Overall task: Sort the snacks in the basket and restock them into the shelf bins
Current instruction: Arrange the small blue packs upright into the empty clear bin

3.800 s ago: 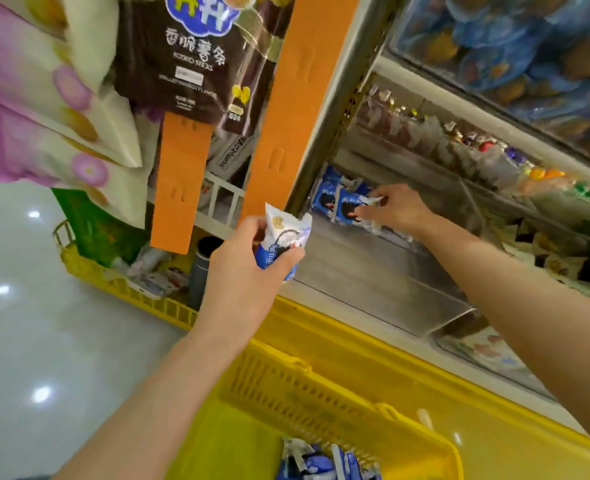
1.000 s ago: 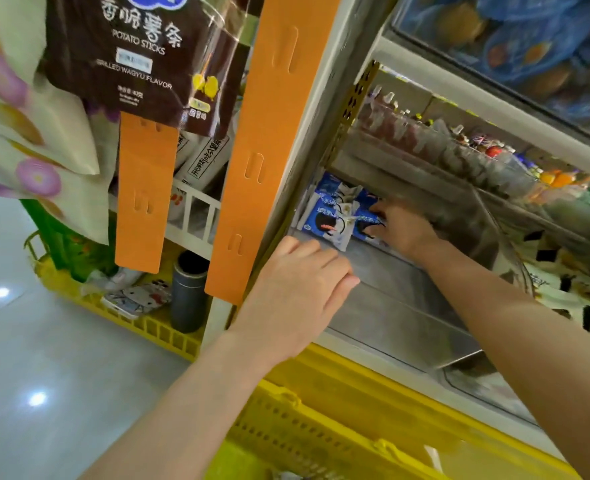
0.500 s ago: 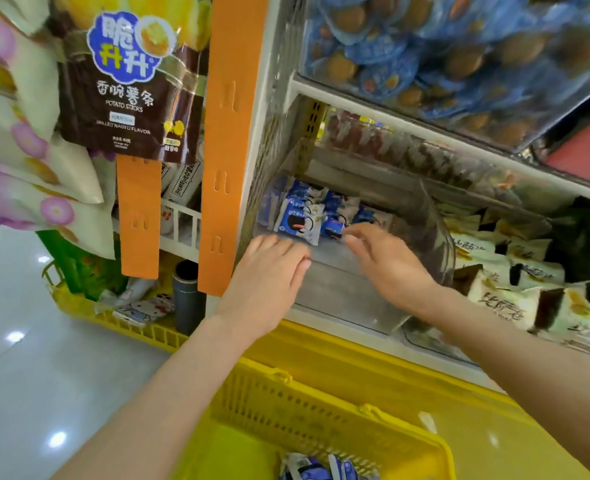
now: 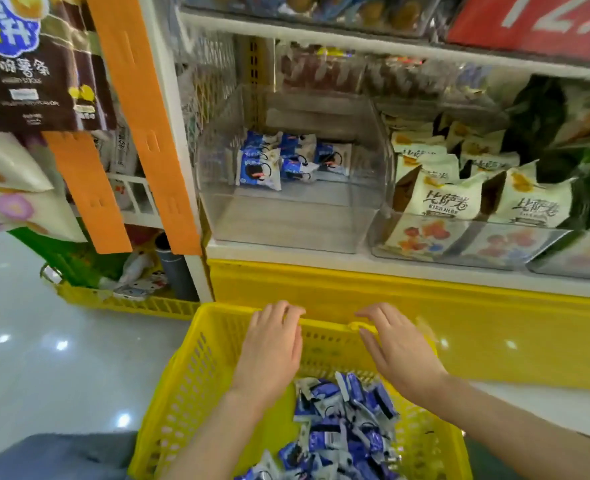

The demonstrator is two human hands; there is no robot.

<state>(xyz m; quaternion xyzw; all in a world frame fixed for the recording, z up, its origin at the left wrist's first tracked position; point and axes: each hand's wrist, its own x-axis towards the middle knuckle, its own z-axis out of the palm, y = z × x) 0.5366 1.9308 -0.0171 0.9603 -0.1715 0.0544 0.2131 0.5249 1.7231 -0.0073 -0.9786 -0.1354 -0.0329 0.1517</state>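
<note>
Yellow basket [image 4: 196, 372] of blue-white snack packs [image 4: 342, 427] sits near; left hand [image 4: 269, 355] and right hand [image 4: 401, 355] hover over it, fingers relaxed, holding nothing.

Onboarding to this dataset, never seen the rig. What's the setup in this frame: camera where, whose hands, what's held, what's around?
No machine here: a person works with bare hands, and the one picture comes from a wide-angle camera on their head, looking forward and down. The left hand and right hand are both open over the far rim of a yellow basket; neither holds anything, and whether they touch the rim is unclear. The basket holds a heap of blue-and-white snack packets. On the shelf ahead, a clear bin has a few matching packets at its back. Right of it sit cream-coloured packets. A brown potato sticks bag hangs upper left.
</note>
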